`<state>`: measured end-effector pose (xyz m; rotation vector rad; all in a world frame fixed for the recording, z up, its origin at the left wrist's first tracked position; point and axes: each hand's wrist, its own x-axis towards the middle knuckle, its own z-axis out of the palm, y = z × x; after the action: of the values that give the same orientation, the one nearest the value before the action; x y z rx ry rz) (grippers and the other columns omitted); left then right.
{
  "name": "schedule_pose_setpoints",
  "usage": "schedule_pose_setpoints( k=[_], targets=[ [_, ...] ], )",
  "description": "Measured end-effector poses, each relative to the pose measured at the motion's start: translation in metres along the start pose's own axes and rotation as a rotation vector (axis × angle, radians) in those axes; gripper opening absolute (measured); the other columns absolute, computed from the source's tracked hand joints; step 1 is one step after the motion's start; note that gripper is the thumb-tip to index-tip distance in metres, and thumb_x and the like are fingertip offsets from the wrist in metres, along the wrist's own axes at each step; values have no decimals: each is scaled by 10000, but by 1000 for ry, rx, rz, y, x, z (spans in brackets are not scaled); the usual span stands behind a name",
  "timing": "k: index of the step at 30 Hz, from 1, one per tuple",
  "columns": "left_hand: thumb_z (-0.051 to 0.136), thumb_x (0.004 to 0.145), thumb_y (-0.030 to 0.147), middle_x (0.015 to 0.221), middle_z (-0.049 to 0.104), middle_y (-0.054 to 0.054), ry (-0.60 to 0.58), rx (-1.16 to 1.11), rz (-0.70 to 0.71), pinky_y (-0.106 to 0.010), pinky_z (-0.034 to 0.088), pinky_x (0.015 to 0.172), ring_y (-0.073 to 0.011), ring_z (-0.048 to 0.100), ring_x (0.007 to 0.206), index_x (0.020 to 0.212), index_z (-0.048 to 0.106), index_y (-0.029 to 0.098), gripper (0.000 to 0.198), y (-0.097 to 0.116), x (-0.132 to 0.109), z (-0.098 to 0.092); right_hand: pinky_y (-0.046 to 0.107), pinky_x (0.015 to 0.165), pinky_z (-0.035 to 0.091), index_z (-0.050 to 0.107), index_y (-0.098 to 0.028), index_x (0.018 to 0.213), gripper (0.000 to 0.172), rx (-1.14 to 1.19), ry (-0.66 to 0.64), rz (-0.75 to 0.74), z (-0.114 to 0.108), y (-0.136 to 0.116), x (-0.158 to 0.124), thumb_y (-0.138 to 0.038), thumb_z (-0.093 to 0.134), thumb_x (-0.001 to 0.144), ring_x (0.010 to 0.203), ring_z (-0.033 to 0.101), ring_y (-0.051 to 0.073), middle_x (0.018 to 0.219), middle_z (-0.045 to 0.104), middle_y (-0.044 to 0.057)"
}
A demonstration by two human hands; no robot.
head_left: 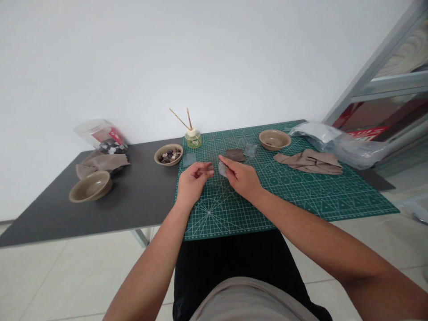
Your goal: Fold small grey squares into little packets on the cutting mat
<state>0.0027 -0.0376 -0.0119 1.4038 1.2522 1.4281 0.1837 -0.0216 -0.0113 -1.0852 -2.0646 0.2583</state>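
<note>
A small clear plastic bag (222, 169) is gripped between the thumb and fingers of my right hand (245, 178), over the green cutting mat. Just left of it is my left hand (193, 182), its fingers bent and drawn toward the thumb; whatever they pinch is too small to make out. A gap separates the two hands. Behind my right hand lie a brown square piece (235, 154) and another small clear bag (250, 150). A pale, flat translucent bag (189, 159) rests beyond my left hand.
The green cutting mat (287, 200) covers the dark table's right side. Around it are a bowl of dark and light pieces (169, 154), a reed diffuser (193, 139), a tan bowl (274, 140), brown cloth (309, 161) and plastic packaging (337, 138). Another bowl (90, 187) stands left.
</note>
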Motion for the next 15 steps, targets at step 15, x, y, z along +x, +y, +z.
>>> schedule_pose_setpoints(
  k=[15],
  targets=[
    [676, 799, 303, 650, 691, 36, -63, 294, 31, -253, 483, 623, -131, 647, 616, 764, 595, 209, 129, 5, -7, 0, 305, 942, 556, 517, -232, 1400, 477, 89, -120, -138, 4, -2, -4, -142, 448, 937, 1099, 679, 165, 1295, 664, 25]
  ],
)
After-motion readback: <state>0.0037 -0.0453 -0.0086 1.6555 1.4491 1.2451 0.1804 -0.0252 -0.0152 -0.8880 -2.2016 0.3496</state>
